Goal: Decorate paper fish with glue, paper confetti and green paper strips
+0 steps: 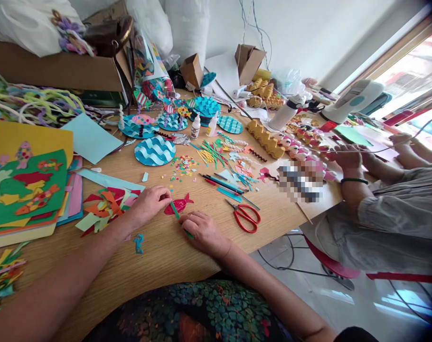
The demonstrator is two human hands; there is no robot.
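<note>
A red paper fish (183, 203) lies flat on the wooden table in front of me. Across it runs a narrow green paper strip (174, 209). My left hand (151, 205) pinches the strip's far end, fingers closed. At the near end, my right hand (203, 232) is closed over the strip, which pokes out below the fingers. Whether the strip touches the fish I cannot tell. Red-handled scissors (247, 217) lie open to the right. Small blue paper scraps (138, 243) sit near my left forearm, and a pile of coloured paper offcuts (104, 209) is beside it.
Pencils (223, 184), coloured dots (184, 165) and paper strips (211, 156) lie ahead. Behind them stand glue bottles (195, 127) and blue wavy discs (154, 151). Coloured sheets with paper fish (27, 180) are at left. A co-worker's hands (349, 159) work at right.
</note>
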